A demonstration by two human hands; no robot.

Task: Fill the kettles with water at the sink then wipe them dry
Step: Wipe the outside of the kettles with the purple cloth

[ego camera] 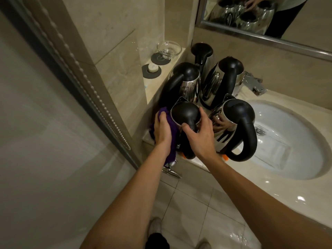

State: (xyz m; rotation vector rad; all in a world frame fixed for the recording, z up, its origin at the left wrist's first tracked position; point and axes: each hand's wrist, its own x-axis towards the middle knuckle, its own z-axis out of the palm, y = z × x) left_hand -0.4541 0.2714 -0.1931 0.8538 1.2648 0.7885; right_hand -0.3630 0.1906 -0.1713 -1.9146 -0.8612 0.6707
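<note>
Several steel kettles with black lids and handles stand on the counter left of the sink basin [287,164]. My right hand [199,135] grips the top of the handle of the nearest kettle [185,114] at the counter's front left corner. My left hand [162,130] presses a purple cloth [172,135] against that kettle's left side. Another kettle [235,123] stands just to the right, by the basin's rim. Behind stand two more kettles [188,81] [222,79], and one at the very back [203,54].
A chrome tap [253,83] juts over the basin from the back. A ledge on the left carries a glass bowl [168,48] and a small white object on a dark coaster [151,69]. A glass shower door [53,123] stands at left; a mirror [269,15] hangs above.
</note>
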